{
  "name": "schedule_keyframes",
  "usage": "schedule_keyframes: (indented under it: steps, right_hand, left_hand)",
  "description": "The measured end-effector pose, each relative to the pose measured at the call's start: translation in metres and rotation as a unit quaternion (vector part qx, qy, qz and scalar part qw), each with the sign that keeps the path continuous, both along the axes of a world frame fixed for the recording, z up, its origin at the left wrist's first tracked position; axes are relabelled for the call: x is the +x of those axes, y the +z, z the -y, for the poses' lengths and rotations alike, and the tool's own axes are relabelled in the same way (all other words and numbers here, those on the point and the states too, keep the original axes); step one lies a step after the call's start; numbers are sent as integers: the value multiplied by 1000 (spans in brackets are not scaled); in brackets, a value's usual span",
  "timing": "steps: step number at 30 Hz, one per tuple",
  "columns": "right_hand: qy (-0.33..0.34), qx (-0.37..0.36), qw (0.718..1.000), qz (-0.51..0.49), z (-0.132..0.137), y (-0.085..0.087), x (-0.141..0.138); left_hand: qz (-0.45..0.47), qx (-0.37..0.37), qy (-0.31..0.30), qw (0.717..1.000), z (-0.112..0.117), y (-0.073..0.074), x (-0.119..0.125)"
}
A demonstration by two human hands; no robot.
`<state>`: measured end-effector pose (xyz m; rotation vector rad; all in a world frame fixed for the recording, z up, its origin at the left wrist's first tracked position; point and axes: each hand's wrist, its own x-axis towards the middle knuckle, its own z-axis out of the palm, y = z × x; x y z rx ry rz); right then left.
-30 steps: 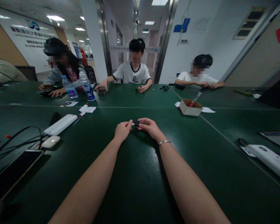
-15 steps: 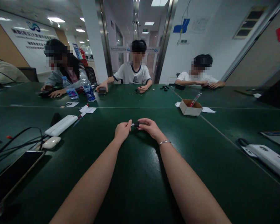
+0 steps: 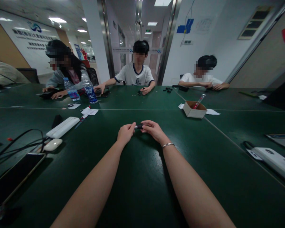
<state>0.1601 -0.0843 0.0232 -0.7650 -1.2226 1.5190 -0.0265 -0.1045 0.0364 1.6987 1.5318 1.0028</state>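
Observation:
Between my two hands is a short, thin, black stick-like thing with a silvery end (image 3: 138,127), lying about level just over the green table (image 3: 137,177). Its exact kind is too small to make out. My left hand (image 3: 126,133) pinches the silvery end between thumb and fingers. At the black end, my right hand (image 3: 153,129) closes its thumb and fingertips on it, a metal bracelet (image 3: 168,144) round the wrist. The fingers hide both tips of the thing.
Left lie a smartphone (image 3: 16,179), a white earphone case (image 3: 53,145), a white power bank (image 3: 63,127) and black cables. Two bottles (image 3: 90,90) stand beyond. An open box (image 3: 194,110) holds a clear-and-red stick. Several people sit across the table.
My left hand has shifted slightly right, towards my right hand, with the thing still held between them. Across the table, a person's hand has slid towards the bottles.

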Motion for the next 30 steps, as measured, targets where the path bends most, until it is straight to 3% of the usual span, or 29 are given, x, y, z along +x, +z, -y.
schedule_keyframes:
  steps: [12, 23, 30]
  right_hand:
    - [-11, -8, 1000, -12, 1, 1, -1]
    - [-18, -10, 1000, -10, 1, 2, -1]
    - [-13, -13, 1000, -11, 3, 5, 0]
  left_hand:
    - [15, 33, -12, 999, -9, -11, -1]
    - [37, 50, -41, 997, -3, -3, -1]
    - [19, 49, -50, 997, -6, -7, -2]
